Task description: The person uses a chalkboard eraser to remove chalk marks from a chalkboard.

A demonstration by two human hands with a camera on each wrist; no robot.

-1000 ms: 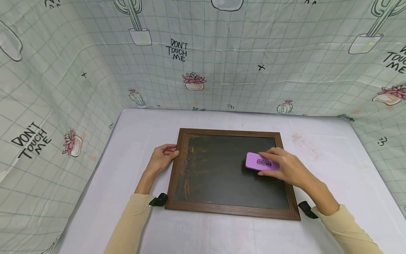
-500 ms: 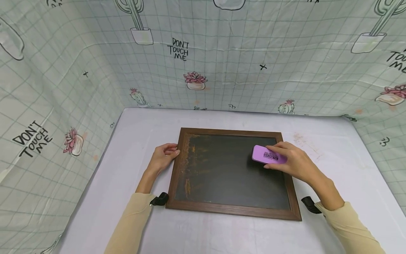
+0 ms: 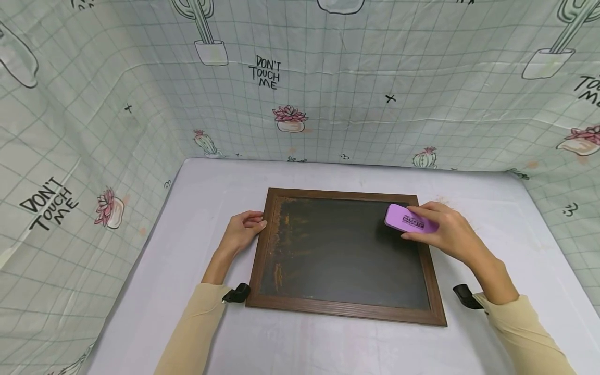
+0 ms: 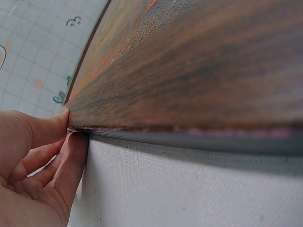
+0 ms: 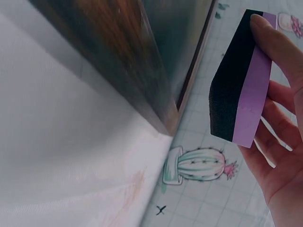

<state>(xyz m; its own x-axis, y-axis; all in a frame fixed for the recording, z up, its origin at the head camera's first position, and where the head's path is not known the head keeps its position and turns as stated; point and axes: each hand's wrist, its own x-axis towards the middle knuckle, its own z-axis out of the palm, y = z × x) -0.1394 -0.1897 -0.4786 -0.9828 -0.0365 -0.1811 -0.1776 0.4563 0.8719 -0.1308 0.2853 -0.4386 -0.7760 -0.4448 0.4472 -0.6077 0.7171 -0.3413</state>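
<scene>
A wood-framed chalkboard [image 3: 347, 260] lies flat on the table, with orange chalk smears down its left side. My left hand [image 3: 240, 232] is at the board's left frame; in the left wrist view its thumb and fingers pinch the frame edge [image 4: 156, 94]. The right hand [image 3: 447, 229] holds a purple magnetic board eraser [image 3: 412, 220] between thumb and fingers, over the board's upper right part. Seen in the right wrist view, the eraser [image 5: 241, 90] is lifted off the board, its black felt side bare.
A white cloth covers the table [image 3: 328, 344]. Faint orange dust marks the cloth to the right of the board. A grid-patterned curtain [image 3: 347, 78] with cactus prints hangs behind and at both sides. Black wrist cameras [image 3: 236, 293] sit at the sleeves.
My right hand has carried the eraser up and to the right, lifting it off the board. The left hand has stayed at the frame.
</scene>
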